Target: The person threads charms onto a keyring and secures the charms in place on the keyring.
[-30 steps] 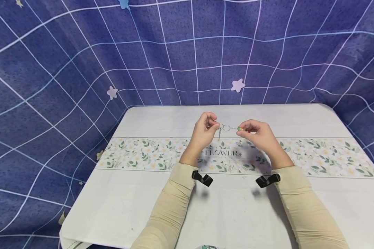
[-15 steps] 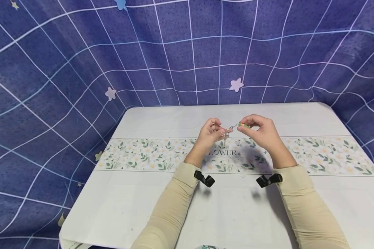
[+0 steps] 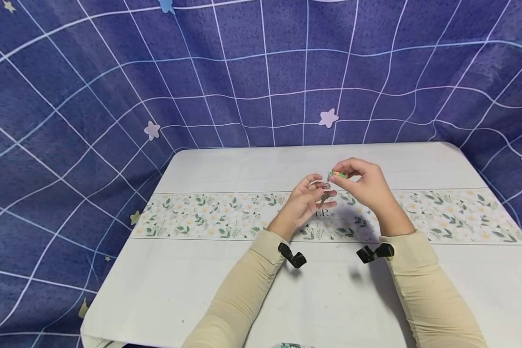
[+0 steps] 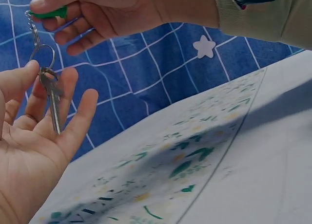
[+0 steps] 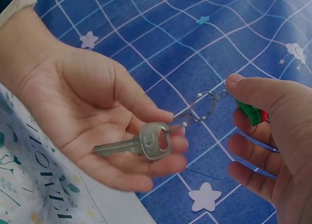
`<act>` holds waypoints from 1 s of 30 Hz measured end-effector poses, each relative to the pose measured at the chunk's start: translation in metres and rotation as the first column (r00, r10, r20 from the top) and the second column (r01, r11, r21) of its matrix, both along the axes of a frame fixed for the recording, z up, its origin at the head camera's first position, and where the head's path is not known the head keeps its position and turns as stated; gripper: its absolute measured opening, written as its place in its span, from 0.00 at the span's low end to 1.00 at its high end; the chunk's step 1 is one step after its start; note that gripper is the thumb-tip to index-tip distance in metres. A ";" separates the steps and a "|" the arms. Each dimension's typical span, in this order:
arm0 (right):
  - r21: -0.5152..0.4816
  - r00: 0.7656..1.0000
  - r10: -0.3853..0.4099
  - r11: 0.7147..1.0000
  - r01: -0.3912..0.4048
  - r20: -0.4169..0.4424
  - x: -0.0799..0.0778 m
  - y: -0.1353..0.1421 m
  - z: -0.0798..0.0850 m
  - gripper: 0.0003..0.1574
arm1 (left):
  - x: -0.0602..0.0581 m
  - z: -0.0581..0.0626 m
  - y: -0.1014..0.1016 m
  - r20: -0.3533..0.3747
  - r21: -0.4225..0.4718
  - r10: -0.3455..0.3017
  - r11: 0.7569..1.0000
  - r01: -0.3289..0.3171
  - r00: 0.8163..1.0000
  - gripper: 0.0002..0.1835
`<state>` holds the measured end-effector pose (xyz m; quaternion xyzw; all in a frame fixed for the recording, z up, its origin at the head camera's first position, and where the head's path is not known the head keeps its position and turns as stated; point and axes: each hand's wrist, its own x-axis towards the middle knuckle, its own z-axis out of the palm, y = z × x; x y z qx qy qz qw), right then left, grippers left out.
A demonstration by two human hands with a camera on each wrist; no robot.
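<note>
My right hand (image 3: 358, 181) pinches a small green charm with red and orange parts (image 5: 251, 113) between thumb and fingers. From the charm runs a short metal chain (image 4: 35, 35) to a split key ring (image 4: 54, 56). At the ring's lower end, the thumb and index finger of my left hand (image 3: 304, 202) pinch it where the key joins. A silver key (image 5: 150, 142) hangs from there, lying across the left fingers in the right wrist view. The other left fingers are spread, palm turned up. Both hands are raised over the table.
A white tablecloth (image 3: 191, 285) with a printed flower band (image 3: 217, 215) covers the table. Behind and to the left hangs a blue gridded curtain (image 3: 226, 77) with stars. A small patterned object (image 3: 289, 345) shows at the bottom edge.
My left hand has moved right and slightly down, turning its palm up, and is closer to my right hand. The ring and chain, stretched sideways before, now hang steeply. The right hand still pinches the charm.
</note>
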<state>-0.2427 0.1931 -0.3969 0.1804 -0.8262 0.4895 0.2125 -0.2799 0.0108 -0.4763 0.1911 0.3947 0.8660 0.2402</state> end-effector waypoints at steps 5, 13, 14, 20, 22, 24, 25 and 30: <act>0.003 1.000 0.001 1.000 -0.001 0.015 0.002 0.000 0.003 0.08 | 0.002 -0.007 0.003 0.021 -0.007 -0.067 0.998 0.067 0.998 0.21; 0.010 0.999 -0.013 1.000 0.012 0.030 0.003 0.002 0.005 0.08 | 0.005 -0.012 0.005 0.020 -0.102 -0.041 0.994 0.043 0.999 0.18; 0.006 0.999 -0.015 1.000 0.015 0.030 0.003 0.002 0.006 0.08 | 0.005 -0.012 0.006 0.020 -0.124 -0.034 0.992 0.037 0.999 0.17; -0.007 0.999 -0.027 1.000 0.027 0.029 0.003 0.004 0.007 0.09 | 0.005 -0.014 0.009 0.034 -0.202 0.051 0.978 -0.043 0.998 0.12; -0.009 0.999 -0.031 0.999 0.031 0.039 0.004 0.004 0.008 0.09 | 0.004 -0.016 0.009 0.030 -0.207 0.098 0.974 -0.090 0.995 0.12; -0.010 0.998 -0.035 0.999 0.036 0.054 0.004 0.005 0.008 0.10 | 0.002 -0.018 0.008 0.026 -0.206 0.143 0.969 -0.135 0.989 0.11; -0.008 0.998 -0.037 0.999 0.038 0.059 0.004 0.005 0.008 0.10 | 0.001 -0.018 0.007 0.019 -0.204 0.159 0.967 -0.152 0.987 0.11; 0.026 0.993 -0.061 0.998 0.059 0.099 0.003 0.010 0.008 0.12 | -0.002 -0.017 0.000 -0.027 -0.205 0.224 0.953 -0.225 0.974 0.12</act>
